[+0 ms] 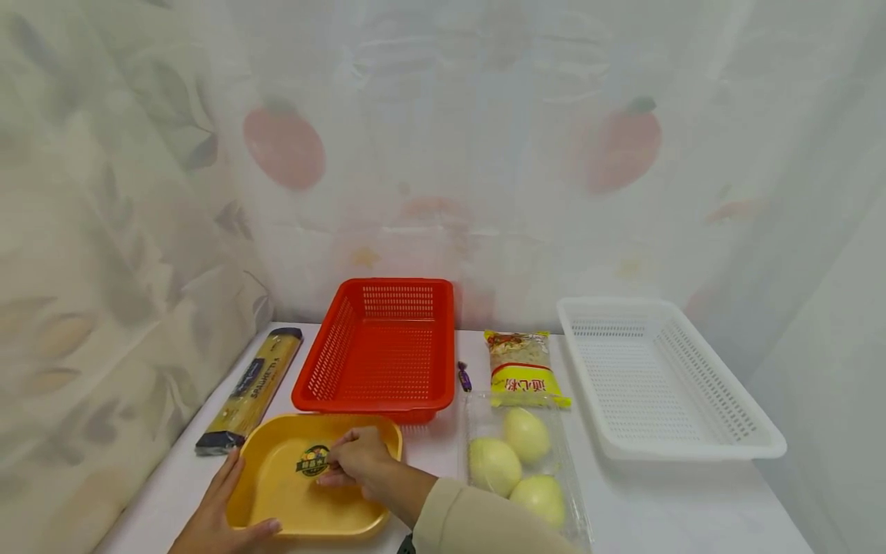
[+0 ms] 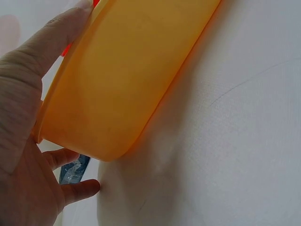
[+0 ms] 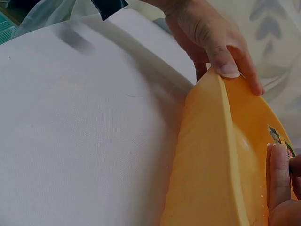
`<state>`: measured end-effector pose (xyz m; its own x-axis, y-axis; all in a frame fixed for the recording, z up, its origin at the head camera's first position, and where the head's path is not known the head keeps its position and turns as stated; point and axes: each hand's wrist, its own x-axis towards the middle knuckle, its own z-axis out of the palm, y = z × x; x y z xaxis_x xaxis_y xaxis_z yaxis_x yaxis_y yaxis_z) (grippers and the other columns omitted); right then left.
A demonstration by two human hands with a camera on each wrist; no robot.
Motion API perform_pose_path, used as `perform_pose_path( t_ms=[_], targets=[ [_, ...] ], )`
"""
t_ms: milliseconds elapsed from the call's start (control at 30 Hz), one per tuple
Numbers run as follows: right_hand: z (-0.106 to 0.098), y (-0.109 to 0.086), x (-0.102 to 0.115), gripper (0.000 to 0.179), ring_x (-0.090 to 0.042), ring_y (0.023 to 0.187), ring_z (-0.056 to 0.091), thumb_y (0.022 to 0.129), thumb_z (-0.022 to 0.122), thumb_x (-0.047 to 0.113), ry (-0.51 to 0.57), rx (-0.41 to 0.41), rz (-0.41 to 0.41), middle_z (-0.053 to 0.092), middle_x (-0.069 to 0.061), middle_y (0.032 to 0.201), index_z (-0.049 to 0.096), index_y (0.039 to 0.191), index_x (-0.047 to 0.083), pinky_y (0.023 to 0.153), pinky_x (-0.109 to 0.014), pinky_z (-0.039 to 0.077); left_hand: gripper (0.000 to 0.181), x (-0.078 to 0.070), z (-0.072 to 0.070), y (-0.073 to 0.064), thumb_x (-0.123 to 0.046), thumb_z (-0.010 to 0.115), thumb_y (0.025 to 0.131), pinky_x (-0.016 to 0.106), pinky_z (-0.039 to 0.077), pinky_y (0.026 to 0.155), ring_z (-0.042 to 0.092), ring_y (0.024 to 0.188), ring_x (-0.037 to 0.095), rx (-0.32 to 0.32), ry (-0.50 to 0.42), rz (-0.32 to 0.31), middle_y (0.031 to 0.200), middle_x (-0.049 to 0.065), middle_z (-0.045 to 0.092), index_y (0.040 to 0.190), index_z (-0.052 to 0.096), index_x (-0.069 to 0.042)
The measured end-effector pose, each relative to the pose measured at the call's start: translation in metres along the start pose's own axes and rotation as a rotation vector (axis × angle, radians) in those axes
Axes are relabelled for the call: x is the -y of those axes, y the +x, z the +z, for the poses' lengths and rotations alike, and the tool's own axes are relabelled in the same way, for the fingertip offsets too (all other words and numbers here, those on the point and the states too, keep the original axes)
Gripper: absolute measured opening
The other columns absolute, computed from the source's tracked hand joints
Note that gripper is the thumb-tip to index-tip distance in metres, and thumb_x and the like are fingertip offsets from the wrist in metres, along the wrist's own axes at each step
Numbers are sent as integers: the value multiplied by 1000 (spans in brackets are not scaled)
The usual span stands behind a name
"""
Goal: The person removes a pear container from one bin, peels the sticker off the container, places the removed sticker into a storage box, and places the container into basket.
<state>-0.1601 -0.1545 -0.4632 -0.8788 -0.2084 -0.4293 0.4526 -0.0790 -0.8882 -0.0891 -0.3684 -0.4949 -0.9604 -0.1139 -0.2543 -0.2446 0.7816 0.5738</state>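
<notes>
A yellow plastic basin (image 1: 277, 504) stands at the near left of the table, with a dark oval sticker (image 1: 313, 461) on its inside. My left hand (image 1: 218, 512) holds the basin's near left corner, fingers spread along the left side and thumb at the near rim. In the left wrist view, that hand (image 2: 28, 122) spans the corner from outside. My right hand (image 1: 363, 462) reaches into the basin, and its bent fingers pinch at the sticker's right edge. The right wrist view has part of the sticker (image 3: 274, 135) beside these fingers (image 3: 278, 176); the fingertips are partly hidden.
A red basket (image 1: 394, 362) stands behind the basin, a spaghetti pack (image 1: 256, 385) left of it. To the right are a wrapped candy (image 1: 464, 376), a macaroni bag (image 1: 522, 365), a clear tray (image 1: 577, 504) of three pale round fruits (image 1: 494, 465) and a white basket (image 1: 644, 385).
</notes>
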Motion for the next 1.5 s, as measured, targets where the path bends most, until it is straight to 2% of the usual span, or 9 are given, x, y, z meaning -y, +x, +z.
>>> perform_pose_path(
  t_ms=[267,367,667,1000,1167,1333,1500],
  targets=[
    [2,4,-7,16,-23,52,65,80,65,-14,-50,-40,-15,59,-19,73,57,77,0,52,-29,56,123,4,3,-2,-49,78,75,68,18,101,10,133,57,-46,4,76,154,29,-9,148,-1,10],
    [3,5,-10,17,-24,52,65,79,66,-14,-59,-45,-11,58,-19,72,57,76,0,51,-29,56,122,6,4,-2,-47,79,76,68,18,101,10,133,57,-52,-3,82,154,29,-8,148,0,11],
    [8,7,-13,18,-24,52,66,78,66,-15,-98,-59,7,58,-18,70,56,75,0,51,-29,56,123,2,2,-2,-51,77,76,67,17,102,8,134,56,-27,7,47,155,27,-12,148,-2,9],
    [9,9,-20,20,-26,51,66,77,70,-13,-173,-89,-4,57,-16,71,56,73,1,49,-29,55,123,2,3,-4,-49,78,76,69,17,101,9,134,56,-52,6,76,156,25,-10,150,-2,7],
    [9,10,-24,21,-26,52,66,76,72,-11,-207,-101,-23,58,-14,70,56,71,2,50,-29,55,120,3,4,-5,-45,80,75,70,18,100,11,133,56,-81,2,118,156,26,-7,149,1,9],
    [9,11,-26,22,-27,54,67,77,72,-11,-208,-99,-26,58,-15,69,56,71,2,51,-29,55,118,5,5,-6,-42,80,76,71,19,99,12,133,56,-104,9,158,156,26,-5,150,2,8],
    [10,11,-27,22,-28,54,67,76,72,-12,-196,-93,-31,59,-15,69,56,71,1,51,-30,56,117,5,4,-8,-41,79,77,71,19,99,12,133,56,-105,6,167,156,27,-3,150,3,9]
  ],
)
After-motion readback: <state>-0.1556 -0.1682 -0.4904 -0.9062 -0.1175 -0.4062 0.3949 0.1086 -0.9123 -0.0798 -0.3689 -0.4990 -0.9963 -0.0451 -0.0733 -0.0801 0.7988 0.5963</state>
